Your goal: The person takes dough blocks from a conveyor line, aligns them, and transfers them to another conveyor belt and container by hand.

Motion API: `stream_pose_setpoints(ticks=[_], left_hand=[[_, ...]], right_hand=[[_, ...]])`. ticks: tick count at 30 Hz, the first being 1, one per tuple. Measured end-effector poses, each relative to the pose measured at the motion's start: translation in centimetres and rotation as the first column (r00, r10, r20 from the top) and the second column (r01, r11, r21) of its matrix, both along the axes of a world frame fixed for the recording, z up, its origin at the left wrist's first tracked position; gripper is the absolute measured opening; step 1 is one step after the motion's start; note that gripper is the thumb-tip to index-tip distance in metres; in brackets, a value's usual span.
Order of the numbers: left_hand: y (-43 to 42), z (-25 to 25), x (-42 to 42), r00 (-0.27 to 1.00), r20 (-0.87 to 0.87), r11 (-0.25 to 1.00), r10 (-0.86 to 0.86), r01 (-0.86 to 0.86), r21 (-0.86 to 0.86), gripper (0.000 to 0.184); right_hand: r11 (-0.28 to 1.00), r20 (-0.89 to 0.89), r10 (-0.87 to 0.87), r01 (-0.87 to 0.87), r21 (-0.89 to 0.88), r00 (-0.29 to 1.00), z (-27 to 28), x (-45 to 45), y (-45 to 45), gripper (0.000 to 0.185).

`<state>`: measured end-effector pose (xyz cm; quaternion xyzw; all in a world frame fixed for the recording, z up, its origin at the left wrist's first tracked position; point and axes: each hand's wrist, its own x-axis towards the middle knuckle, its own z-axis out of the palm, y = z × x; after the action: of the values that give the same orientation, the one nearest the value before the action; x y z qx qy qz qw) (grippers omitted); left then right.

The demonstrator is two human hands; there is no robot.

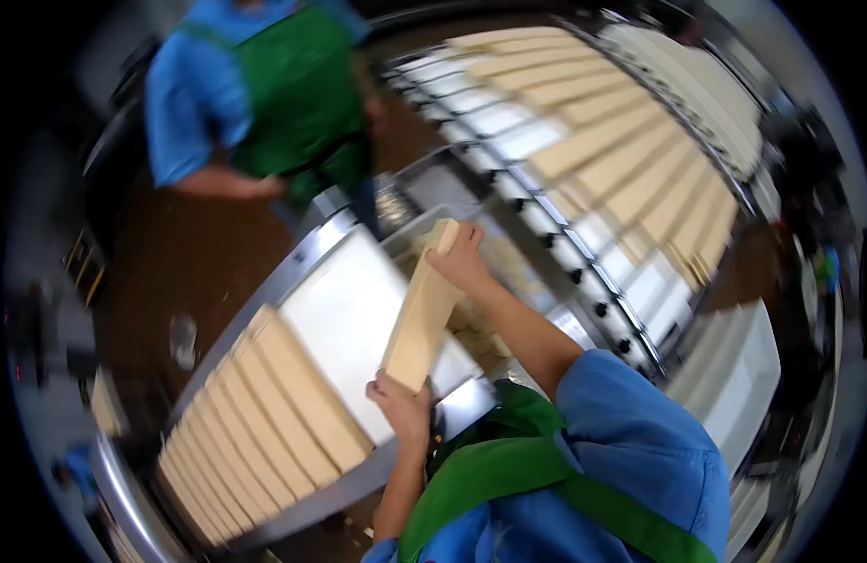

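A long, pale yellow rectangular block [420, 324] is held at a slant in both hands, above the edge of a white work surface [344, 305]. Around its lower end close the fingers of my left hand [403, 410]. My right hand [463, 263] grips the upper end from the right side. Below the block, partly covered by it and by my right arm, is a bin [518, 258] with pale pieces inside. Several similar blocks [265, 403] lie side by side in a row to the left of the white surface. What the blocks are made of I cannot tell.
A large rack [598, 272] with rows of pale slabs [640, 169] stands to the right. Across the work surface is a person in a green apron [297, 94]. Stacked white trays [734, 385] stand at the lower right. A metal rail [255, 310] borders the work surface.
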<state>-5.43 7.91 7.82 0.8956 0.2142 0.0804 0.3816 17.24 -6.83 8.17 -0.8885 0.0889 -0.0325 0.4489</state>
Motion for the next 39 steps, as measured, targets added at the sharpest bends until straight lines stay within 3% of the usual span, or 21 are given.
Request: stream_pose_setpoints(ticks=[3,5,7,8,9,11,12,14,15,16,17,20,21,22,25,27,31,33,37,39], left_hand=[[-4.5,2.2,2.4,0.971,0.111,0.977,-0.212,0.213,0.008,0.074],[-8.6,3.8,3.7,0.915,0.163,0.928,-0.369,0.372,0.012,0.075],[-12.8,4.9,4.2,0.73,0.282,0.782,-0.623,0.578,0.232,0.07],[-14.7,4.6,4.1,0.575,0.363,0.68,-0.733,0.637,0.364,0.064],[-16.6,4.4,4.0,0.551,0.365,0.659,-0.751,0.656,0.368,0.064],[-19.9,3.9,3.5,0.09,0.463,0.381,-0.882,0.716,0.585,0.061],[-21.0,3.4,3.0,-0.035,0.361,0.183,-0.932,0.814,0.551,0.056],[-23.6,3.1,2.1,-0.181,0.258,-0.032,-0.949,0.871,0.491,0.05],[-25.1,3.2,1.8,-0.349,0.306,-0.131,-0.886,0.82,0.557,0.046],[-26.1,3.2,1.6,-0.505,0.336,-0.215,-0.795,0.752,0.622,0.042],[-26.7,3.1,1.5,-0.509,0.329,-0.224,-0.795,0.752,0.62,0.042],[-27.6,2.2,1.5,-0.517,0.28,-0.198,-0.809,0.688,0.698,0.039],[-27.7,1.9,1.7,-0.466,0.337,-0.188,-0.818,0.771,0.609,0.04],[-28.0,2.0,1.9,-0.406,0.387,-0.174,-0.828,0.842,0.511,0.042],[-28.6,2.8,2.4,-0.414,0.305,-0.196,-0.857,0.812,0.55,0.045],[-29.9,3.5,2.9,-0.402,0.301,-0.192,-0.865,0.819,0.541,0.041],[-32.7,4.6,3.8,-0.395,0.257,-0.242,-0.882,0.847,0.473,0.037],[-33.7,4.6,4.1,-0.395,0.212,-0.273,-0.894,0.855,0.441,0.038],[-35.4,4.0,4.9,-0.402,0.126,-0.323,-0.907,0.856,0.403,0.04],[-37.2,4.4,5.6,-0.378,0.032,-0.345,-0.925,0.875,0.339,0.042]], right_hand=[[0.962,0.022,-0.267,0.265,0.062,0.963,6.4,-4.2,-10.6,0.083],[0.901,0.059,-0.433,0.431,0.043,0.899,7.1,-7.1,-19.0,0.083],[0.792,0.104,-0.609,0.609,0.026,0.787,6.0,-10.1,-27.9,0.082],[0.735,-0.001,-0.678,0.678,-0.011,0.735,6.3,-11.9,-32.0,0.083],[0.68,-0.106,-0.732,0.731,-0.054,0.673,6.7,-13.7,-35.6,0.083],[0.691,-0.329,-0.681,0.723,0.008,0.654,9.0,-17.3,-40.8,0.082],[0.721,-0.294,-0.674,0.69,-0.064,0.678,8.4,-18.5,-42.8,0.076],[0.822,-0.318,-0.568,0.536,-0.191,0.759,7.4,-19.6,-46.1,0.068],[0.82,-0.319,-0.571,0.542,-0.184,0.756,7.1,-19.3,-47.5,0.068],[0.847,-0.386,-0.522,0.408,-0.341,0.76,6.6,-18.8,-48.7,0.066],[0.844,-0.457,-0.478,0.248,-0.475,0.75,6.6,-18.2,-49.4,0.065],[0.855,-0.471,-0.448,0.209,-0.475,0.76,5.4,-16.3,-51.2,0.064],[0.849,-0.503,-0.454,0.187,-0.493,0.735,5.0,-15.8,-51.7,0.064],[0.853,-0.503,-0.451,0.19,-0.486,0.737,5.8,-15.6,-51.4,0.064],[0.864,-0.536,-0.466,0.231,-0.448,0.704,6.5,-15.2,-51.4,0.063],[0.762,-0.367,-0.555,0.281,-0.583,0.746,5.0,-15.0,-52.3,0.06],[0.784,-0.405,-0.535,0.257,-0.565,0.741,4.5,-14.3,-54.0,0.055],[0.586,-0.006,-0.574,0.406,-0.701,0.819,2.8,-14.5,-54.2,0.049],[0.56,-0.049,-0.614,0.391,-0.731,0.788,3.7,-14.7,-53.7,0.042],[0.375,0.378,-0.518,0.601,-0.705,0.767,3.2,-15.1,-53.0,0.038]])
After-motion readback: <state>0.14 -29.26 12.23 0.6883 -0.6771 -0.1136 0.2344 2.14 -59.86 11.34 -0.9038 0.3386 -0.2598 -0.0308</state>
